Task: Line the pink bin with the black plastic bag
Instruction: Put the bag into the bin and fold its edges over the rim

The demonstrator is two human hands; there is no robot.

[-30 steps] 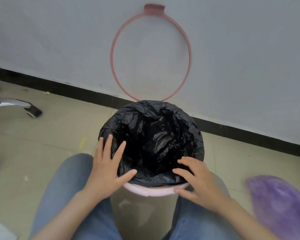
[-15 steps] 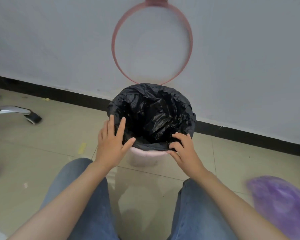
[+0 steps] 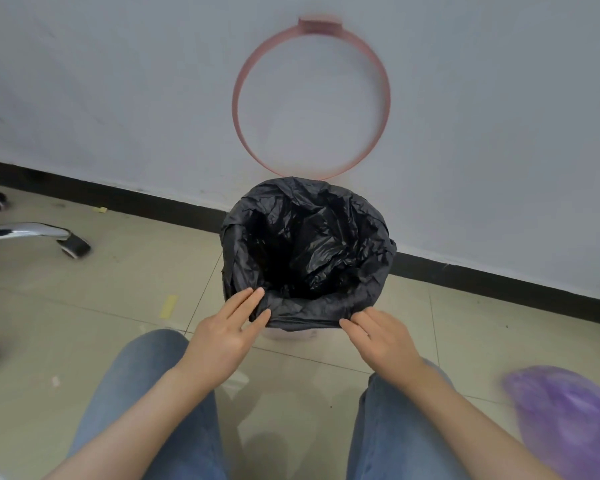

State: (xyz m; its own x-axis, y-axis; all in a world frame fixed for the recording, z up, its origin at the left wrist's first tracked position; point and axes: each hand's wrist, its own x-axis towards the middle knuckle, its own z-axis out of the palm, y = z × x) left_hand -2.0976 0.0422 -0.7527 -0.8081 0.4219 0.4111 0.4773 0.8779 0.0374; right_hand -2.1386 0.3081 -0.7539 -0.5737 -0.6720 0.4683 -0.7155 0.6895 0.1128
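Both hands reach forward, palms down

Left hand [image 3: 224, 336] points toward 1 o'clock, fingers [image 3: 246, 301] spread and extended; right hand [image 3: 381, 341] points toward 11 o'clock, fingers [image 3: 355, 329] loosely curled; bare forearms run back to 7 and 5 o'clock

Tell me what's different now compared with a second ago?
The pink bin sits farther from the person's knees, nearer the wall. Both hands followed: the left hand and right hand now touch only the folded-over near edge of the black plastic bag, which covers more of the rim. The pink ring still hangs on the wall.
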